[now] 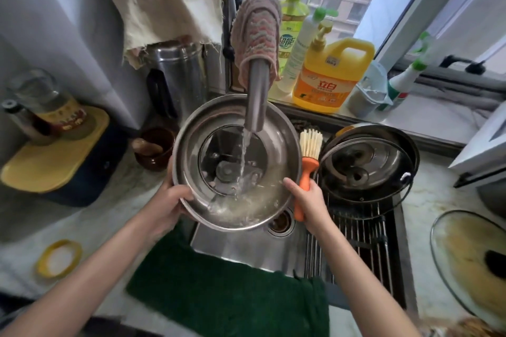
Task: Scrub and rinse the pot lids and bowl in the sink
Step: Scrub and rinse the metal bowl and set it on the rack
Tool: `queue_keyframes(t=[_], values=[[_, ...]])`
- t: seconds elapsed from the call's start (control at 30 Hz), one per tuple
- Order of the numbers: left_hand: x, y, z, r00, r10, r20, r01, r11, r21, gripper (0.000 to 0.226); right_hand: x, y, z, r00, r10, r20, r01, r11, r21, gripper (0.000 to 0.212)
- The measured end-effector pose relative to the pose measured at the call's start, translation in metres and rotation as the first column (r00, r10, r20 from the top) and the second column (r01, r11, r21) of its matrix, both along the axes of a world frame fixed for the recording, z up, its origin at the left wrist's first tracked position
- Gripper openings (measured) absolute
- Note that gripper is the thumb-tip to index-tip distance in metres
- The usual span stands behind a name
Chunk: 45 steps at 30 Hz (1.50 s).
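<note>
Head view: the steel bowl (pixel 191 128) is up over the sink (pixel 246 249), tilted toward the person, right under the tap (pixel 257 96). Water (pixel 242 156) runs straight into it and pools in the low near side. The left hand (pixel 172 200) grips the bowl's near-left rim, thumb curled over the edge. The right hand (pixel 310 201) is wrapped round the orange handle of the brush (pixel 308 161), bristles pointing up, just beside the bowl's right rim; its thumb reaches the rim. Off to the right, steel lids (pixel 383 156) sit stacked in a dark pan on the rack (pixel 356 243) across the sink's right half. Further right, a glass lid (pixel 462 249) lies flat on the desk (pixel 419 200), well apart from the bowl. A green cloth (pixel 227 293) hangs over the sink's near edge.
</note>
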<state>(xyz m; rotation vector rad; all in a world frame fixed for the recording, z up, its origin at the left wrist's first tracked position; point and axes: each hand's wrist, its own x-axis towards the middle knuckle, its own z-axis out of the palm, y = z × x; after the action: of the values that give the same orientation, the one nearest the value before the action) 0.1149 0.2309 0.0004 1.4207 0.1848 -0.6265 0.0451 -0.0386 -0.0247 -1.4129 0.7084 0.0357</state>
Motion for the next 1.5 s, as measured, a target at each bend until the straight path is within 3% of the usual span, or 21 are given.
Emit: queue_keyframes(t=[0.1,0.23,0.33,0.37,0.43,0.53,0.6,0.7,0.77,0.83,0.93,0.97,1.0,1.03,1.1,1.13,1.23,1.3,1.37,1.43,1.5], values=[[0.004,-0.003,-0.003,0.995,-0.010,-0.101,0.005,0.999,-0.045,0.083,-0.002,0.001,0.014,0.996,-0.068,0.053,0.064,0.995,0.082,0.043],[0.010,-0.022,-0.012,0.975,0.022,-0.219,-0.019,1.000,0.016,0.027,0.000,-0.011,0.056,0.990,-0.081,0.113,0.112,0.949,-0.296,0.034],[0.009,-0.046,-0.033,1.000,-0.009,-0.024,0.016,0.952,0.306,0.029,0.002,-0.017,0.085,0.991,-0.112,0.079,0.137,0.834,-0.535,0.019],[0.006,-0.055,-0.040,0.991,-0.046,0.123,-0.015,0.891,0.453,0.046,0.003,-0.019,0.087,0.991,-0.122,0.054,0.131,0.805,-0.579,0.016],[-0.005,-0.076,-0.048,0.866,-0.365,0.343,-0.026,0.652,0.758,0.081,0.004,-0.023,0.088,0.990,-0.144,-0.004,0.110,0.774,-0.623,0.016],[-0.003,-0.107,-0.061,0.544,-0.818,0.188,0.035,0.245,0.969,0.078,0.002,-0.025,0.082,0.987,-0.124,-0.103,0.031,0.771,-0.636,0.019],[0.021,-0.113,-0.065,0.380,-0.906,0.184,0.038,0.214,0.976,0.068,-0.002,-0.027,0.081,0.983,-0.099,-0.153,-0.019,0.780,-0.625,0.020],[0.063,-0.112,-0.081,0.136,-0.934,0.331,-0.066,0.324,0.944,0.053,-0.010,-0.030,0.068,0.965,-0.154,-0.210,0.007,0.822,-0.569,0.024],[0.060,-0.114,-0.088,0.208,-0.933,0.294,0.016,0.303,0.953,0.061,-0.014,-0.031,0.061,0.950,-0.236,-0.205,0.097,0.846,-0.525,0.027],[0.040,-0.122,-0.091,0.311,-0.934,0.176,0.036,0.196,0.980,0.065,-0.016,-0.032,0.057,0.931,-0.303,-0.204,0.167,0.850,-0.499,0.028],[0.013,-0.120,-0.087,0.156,-0.963,-0.222,0.203,-0.188,0.961,0.070,-0.018,-0.039,0.054,0.926,-0.287,-0.245,0.128,0.849,-0.512,0.040],[0.017,-0.117,-0.085,0.109,-0.958,-0.266,0.215,-0.239,0.947,0.071,-0.017,-0.041,0.053,0.928,-0.264,-0.263,0.096,0.851,-0.515,0.043],[0.024,-0.114,-0.091,0.100,-0.958,-0.267,0.200,-0.244,0.949,0.071,-0.017,-0.041,0.051,0.931,-0.239,-0.276,0.067,0.854,-0.516,0.043],[0.038,-0.114,-0.100,0.109,-0.977,-0.181,0.162,-0.162,0.973,0.068,-0.018,-0.042,0.051,0.933,-0.222,-0.282,0.049,0.857,-0.512,0.041],[0.068,-0.117,-0.100,0.047,-0.989,0.138,0.067,0.141,0.988,0.062,-0.018,-0.042,0.050,0.936,-0.176,-0.304,0.005,0.872,-0.489,0.041],[0.082,-0.120,-0.096,-0.057,-0.975,0.213,0.071,0.209,0.975,0.059,-0.017,-0.040,0.049,0.936,-0.148,-0.320,-0.017,0.887,-0.462,0.043],[0.112,-0.141,-0.074,-0.409,-0.904,0.124,-0.075,0.168,0.983,0.055,-0.016,-0.036,0.051,0.938,-0.093,-0.334,-0.023,0.944,-0.328,0.037],[0.115,-0.150,-0.062,-0.586,-0.804,0.101,-0.080,0.181,0.980,0.054,-0.015,-0.032,0.053,0.947,-0.086,-0.308,0.020,0.978,-0.210,0.011],[0.117,-0.152,-0.065,-0.720,-0.687,0.099,-0.050,0.193,0.980,0.054,-0.018,-0.032,0.053,0.948,-0.073,-0.309,0.036,0.992,-0.123,0.013],[0.116,-0.145,-0.074,-0.673,-0.728,0.128,-0.028,0.198,0.980,0.053,-0.020,-0.033,0.051,0.948,-0.059,-0.314,0.034,0.996,-0.086,0.016],[0.107,-0.127,-0.080,-0.544,-0.823,0.162,-0.081,0.244,0.966,0.059,-0.023,-0.033,0.047,0.947,-0.057,-0.317,0.036,0.997,-0.071,0.012]])
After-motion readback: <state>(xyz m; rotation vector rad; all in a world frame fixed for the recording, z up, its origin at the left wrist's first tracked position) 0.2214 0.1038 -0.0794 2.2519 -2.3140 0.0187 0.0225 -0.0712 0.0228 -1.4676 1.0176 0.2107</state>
